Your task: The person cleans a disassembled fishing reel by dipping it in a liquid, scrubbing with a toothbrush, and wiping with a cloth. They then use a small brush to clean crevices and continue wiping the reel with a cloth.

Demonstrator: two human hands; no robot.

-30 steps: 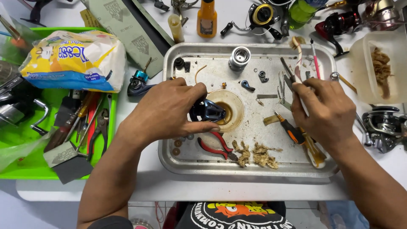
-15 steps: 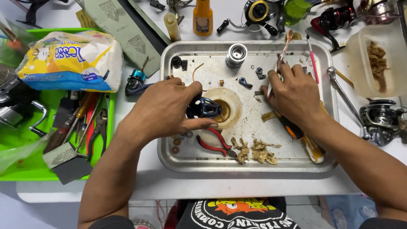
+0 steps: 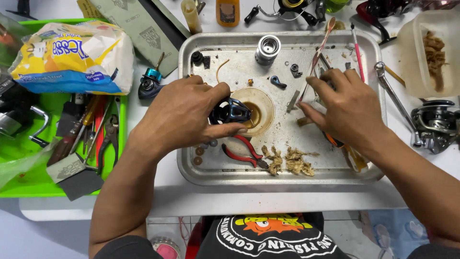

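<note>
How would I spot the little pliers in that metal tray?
Find the steel tray at the centre. Just below the left hand, near the tray's front edge, lie the pliers. Their red handles set them apart from the brown crumbs beside them.

Left hand point(image 3: 184, 112) palm down over left half of tray, fingers curled, thumb and fingertips pinched shut on small dark part. Right hand point(image 3: 347, 108) palm down over right half, fingers spread, tips pointing left, pressed flat. Forearms enter from near edge.
</note>
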